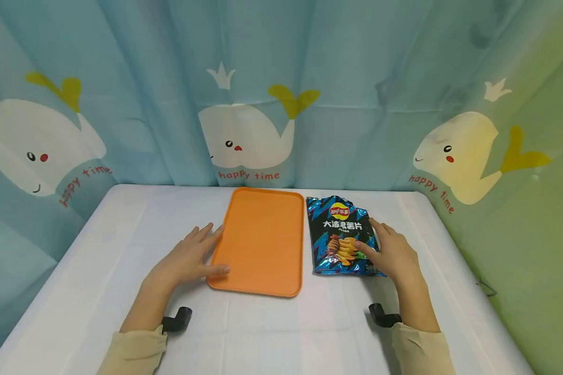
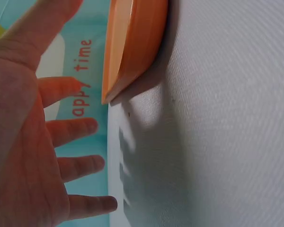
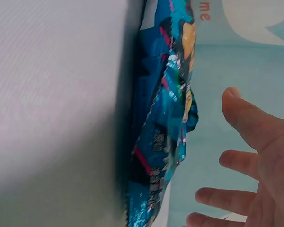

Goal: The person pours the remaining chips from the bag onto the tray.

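An orange rectangular tray point(image 1: 262, 242) lies on the white table, with nothing on it. Close to its right side is a blue and black potato chip bag point(image 1: 330, 245), lying flat with its printed front up. My left hand point(image 1: 183, 263) hovers at the tray's left edge, fingers spread; the left wrist view shows its palm beside the tray rim point(image 2: 139, 47), gripping nothing. Over the bag's right side is my right hand point(image 1: 396, 255), fingers apart. In the right wrist view its thumb and fingers stand off from the crinkled bag point(image 3: 154, 142).
A white cloth covers the table point(image 1: 262, 338). Behind it hangs a blue curtain point(image 1: 356, 146) with whale prints, turning green at the right. Black mounts point(image 1: 180, 319) sit on both wrists, just past the sleeves.
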Available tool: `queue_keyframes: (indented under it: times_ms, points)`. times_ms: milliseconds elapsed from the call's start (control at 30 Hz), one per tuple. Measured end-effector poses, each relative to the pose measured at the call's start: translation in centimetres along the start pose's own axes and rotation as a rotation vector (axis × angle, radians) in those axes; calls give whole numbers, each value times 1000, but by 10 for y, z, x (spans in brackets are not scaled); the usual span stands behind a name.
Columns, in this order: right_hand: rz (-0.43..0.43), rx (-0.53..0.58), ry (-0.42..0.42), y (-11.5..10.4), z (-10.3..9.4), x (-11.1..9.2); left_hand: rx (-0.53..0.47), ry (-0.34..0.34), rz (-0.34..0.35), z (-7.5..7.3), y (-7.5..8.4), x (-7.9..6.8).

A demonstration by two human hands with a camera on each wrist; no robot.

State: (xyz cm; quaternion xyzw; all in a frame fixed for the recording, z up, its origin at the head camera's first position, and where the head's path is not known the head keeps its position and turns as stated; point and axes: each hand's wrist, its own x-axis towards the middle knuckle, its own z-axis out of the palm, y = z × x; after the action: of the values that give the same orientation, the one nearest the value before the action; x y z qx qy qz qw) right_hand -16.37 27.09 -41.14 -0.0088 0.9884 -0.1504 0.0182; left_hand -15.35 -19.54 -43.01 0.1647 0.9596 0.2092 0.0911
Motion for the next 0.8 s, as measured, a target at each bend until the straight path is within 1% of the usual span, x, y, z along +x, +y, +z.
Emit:
queue_keyframes:
  times_ms: [233, 400, 633, 700, 800]
  points:
    - [33, 14, -40, 7, 3, 3, -2, -7, 9, -1, -3, 0]
    - [42, 21, -52, 8, 4, 4, -19, -31, -13, -3, -4, -1]
    - [148, 44, -123, 8, 8, 7, -13, -78, -56, -3, -4, -3]
    - [166, 47, -127, 9, 9, 6, -14, -90, -59, -3, -4, -3]
    - [171, 64, -116, 10, 10, 6, -17, -108, -54, -2, -3, -3]
